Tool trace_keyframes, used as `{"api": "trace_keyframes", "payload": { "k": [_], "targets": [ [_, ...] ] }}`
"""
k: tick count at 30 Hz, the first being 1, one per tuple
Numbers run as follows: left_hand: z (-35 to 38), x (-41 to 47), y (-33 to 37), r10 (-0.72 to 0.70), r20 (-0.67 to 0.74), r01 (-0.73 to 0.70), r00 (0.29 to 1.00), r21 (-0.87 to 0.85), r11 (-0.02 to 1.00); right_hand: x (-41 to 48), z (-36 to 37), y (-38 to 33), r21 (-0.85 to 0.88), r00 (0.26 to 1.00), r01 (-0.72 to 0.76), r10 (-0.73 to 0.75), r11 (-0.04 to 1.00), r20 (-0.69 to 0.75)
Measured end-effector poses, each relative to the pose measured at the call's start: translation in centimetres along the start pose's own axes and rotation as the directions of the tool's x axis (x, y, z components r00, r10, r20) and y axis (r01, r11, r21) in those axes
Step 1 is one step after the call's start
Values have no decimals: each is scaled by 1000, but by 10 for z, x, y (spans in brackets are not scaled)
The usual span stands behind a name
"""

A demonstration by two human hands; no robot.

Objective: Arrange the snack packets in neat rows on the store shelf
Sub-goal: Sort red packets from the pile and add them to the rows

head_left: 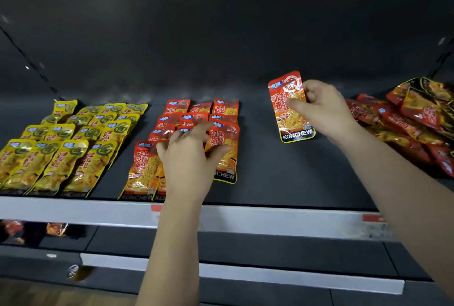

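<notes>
While we pinch one red packet [290, 109] upright in our right hand [324, 111], thumb across its face and fingers curled at its edge, it hangs clear of the shelf [282, 178], between the red rows [221, 109] and the loose heap [412, 119] on the right. We judge that so narrow a grip on slick foil could let it twist, so that it lands askew or on the bare gap instead of in line.

Our left hand [189, 158] lies spread on the red rows, fingers relaxed and pressing, gripping nothing. These packets overlap like shingles, so a sideways drag of that palm could fan several out of line, or nudge the front ones over the shelf edge.

Our right forearm passes close to the heap and a careless swing could sweep packets down. A hard shove leftward might also disturb the yellow rows [61, 148].
</notes>
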State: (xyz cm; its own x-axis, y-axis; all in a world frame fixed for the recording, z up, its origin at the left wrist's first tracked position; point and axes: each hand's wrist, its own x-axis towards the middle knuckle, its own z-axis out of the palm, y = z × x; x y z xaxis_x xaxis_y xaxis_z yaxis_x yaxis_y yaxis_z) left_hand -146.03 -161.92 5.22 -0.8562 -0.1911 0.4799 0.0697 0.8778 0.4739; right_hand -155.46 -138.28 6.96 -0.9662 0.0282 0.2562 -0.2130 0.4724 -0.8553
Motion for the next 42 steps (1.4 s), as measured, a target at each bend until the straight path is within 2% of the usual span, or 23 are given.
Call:
{"api": "trace_keyframes", "payload": {
  "k": [8,16,21,24,27,29,34,39,42],
  "targets": [
    [3,-5,-3,-6,-50,9,999,64,998,0,0,1,-26,1000,3,-3,1000,2],
    [3,-3,-3,-50,-10,51,999,158,986,3,0,3,14,1000,-8,8,1000,9],
    [0,-3,-6,-46,-34,50,998,106,993,2,1,-1,75,999,-25,23,997,27],
    [-4,2,-14,-34,-73,42,997,111,993,0,-1,-9,231,998,-18,6,973,55],
    [-10,8,-25,-33,-93,44,995,123,991,-4,-3,-20,295,993,-22,-14,955,118],
    [-12,11,-31,-31,-97,46,995,155,987,-7,0,-28,323,975,-23,-50,946,216],
    [-12,11,-40,-48,-93,64,995,176,982,-24,21,-58,236,820,-64,-84,970,567],
    [-9,9,-43,-41,-144,66,989,171,983,-37,56,-68,166,790,-29,-79,986,608],
    [-7,10,-43,-44,-147,68,988,164,984,-42,68,-63,195,795,-54,-76,979,601]
  ]
}}
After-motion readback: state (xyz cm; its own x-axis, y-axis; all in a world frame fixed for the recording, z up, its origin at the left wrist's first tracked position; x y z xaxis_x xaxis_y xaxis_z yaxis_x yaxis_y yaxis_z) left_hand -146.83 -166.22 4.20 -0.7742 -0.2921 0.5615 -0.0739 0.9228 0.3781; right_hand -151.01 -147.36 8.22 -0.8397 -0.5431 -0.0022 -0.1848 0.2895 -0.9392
